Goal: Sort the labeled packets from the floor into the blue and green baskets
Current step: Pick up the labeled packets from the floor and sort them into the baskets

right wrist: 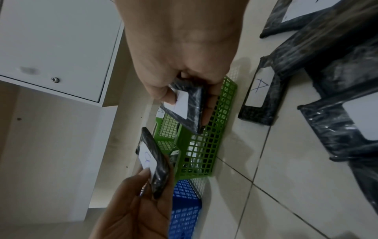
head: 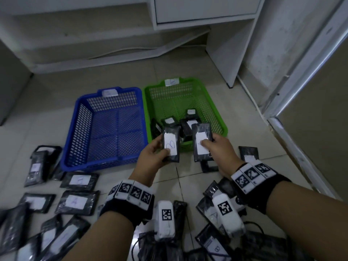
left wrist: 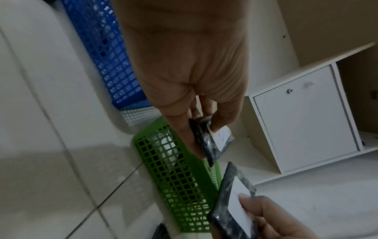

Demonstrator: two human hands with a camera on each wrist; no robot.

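Note:
My left hand (head: pixel 153 153) grips a black packet (head: pixel 171 145) whose white label reads B, held over the near rim of the green basket (head: pixel 219 117). My right hand (head: pixel 218 147) grips a second black packet (head: pixel 201 141); my thumb covers part of its label. In the left wrist view the B packet (left wrist: pixel 212 142) sits between thumb and fingers. The right wrist view shows the other packet (right wrist: pixel 184 105) pinched above the green basket (right wrist: pixel 204 145). The blue basket (head: pixel 75 132) stands empty to the left. Several packets lie in the green basket.
Several black labeled packets (head: pixel 75 201) are scattered on the tiled floor at the left, front and right. A white cabinet (head: pixel 205 10) and shelf stand behind the baskets. A door frame (head: pixel 301 102) runs along the right.

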